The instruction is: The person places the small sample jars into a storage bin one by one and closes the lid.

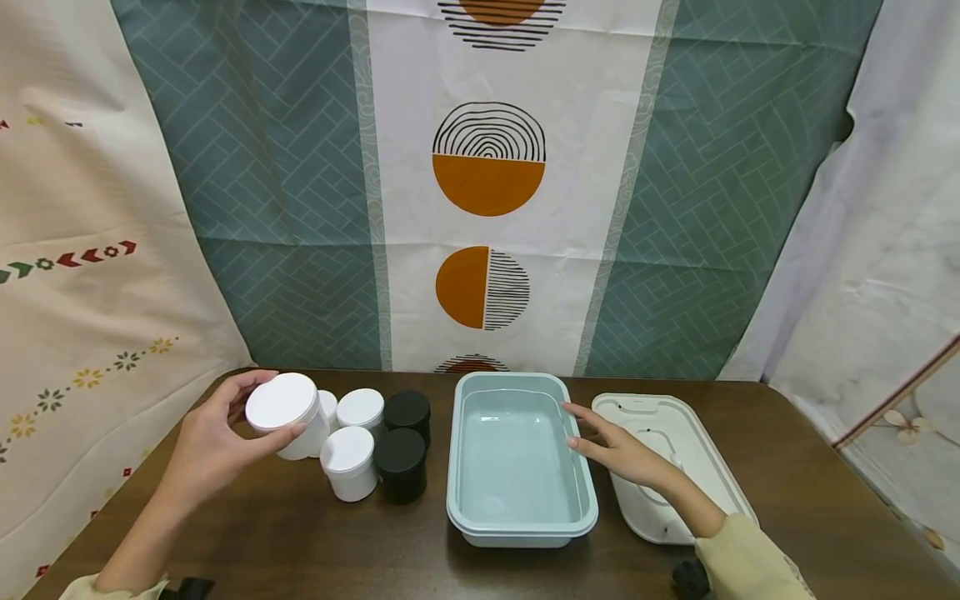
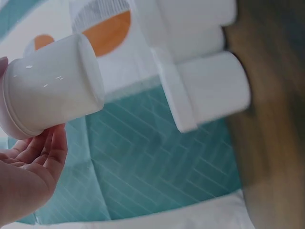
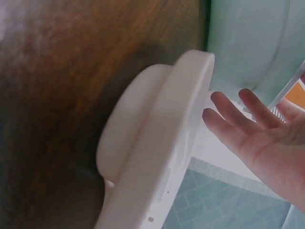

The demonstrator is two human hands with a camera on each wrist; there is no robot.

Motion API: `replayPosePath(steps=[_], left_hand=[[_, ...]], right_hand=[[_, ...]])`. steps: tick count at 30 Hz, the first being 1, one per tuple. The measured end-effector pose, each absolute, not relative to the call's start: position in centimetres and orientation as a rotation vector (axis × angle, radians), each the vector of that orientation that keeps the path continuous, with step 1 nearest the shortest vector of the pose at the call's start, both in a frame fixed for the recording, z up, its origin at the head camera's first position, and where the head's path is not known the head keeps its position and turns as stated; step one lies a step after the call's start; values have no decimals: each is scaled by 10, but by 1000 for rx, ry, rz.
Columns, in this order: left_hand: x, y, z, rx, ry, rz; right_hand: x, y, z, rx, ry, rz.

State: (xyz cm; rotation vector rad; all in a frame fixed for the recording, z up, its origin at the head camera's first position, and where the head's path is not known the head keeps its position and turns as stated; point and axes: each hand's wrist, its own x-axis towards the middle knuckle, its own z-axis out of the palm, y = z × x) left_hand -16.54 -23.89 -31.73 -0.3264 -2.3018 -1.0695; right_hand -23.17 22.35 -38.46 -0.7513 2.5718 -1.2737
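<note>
Patterned curtains hang behind a dark wooden table [image 1: 300, 533]. Left of the pale blue tub [image 1: 517, 517], the left hand [image 1: 210, 446] holds one white jar [image 1: 288, 412] lifted and tilted, fingers curled round it, lid facing right toward the tub. Beside it stand three white jars [image 1: 350, 462] and two black jars [image 1: 401, 464]. The right hand [image 1: 622, 454], fingers spread flat, hovers at the tub's right rim, over a white lid [image 1: 697, 450] just right of the tub.

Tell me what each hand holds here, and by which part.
The left hand grips a white lidded jar around its side wall. The right hand holds nothing; its straight fingers reach the blue tub.
</note>
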Motion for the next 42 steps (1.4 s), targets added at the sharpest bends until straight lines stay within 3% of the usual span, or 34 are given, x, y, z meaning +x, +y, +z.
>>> replayPosePath(steps=[16,26,42], left_hand=[[-177,-165,-308,-527,-2314,-1199],[-185,-108,-311,-785,-2365,-1307],[-192,-42,-346,-961,-2536,-1424]], right_hand=[[-231,223,-386,-720,2555,-1286],[-230,223,-383,-699,2568,-1281],[-231,222,-382,-700,2585,-1268]])
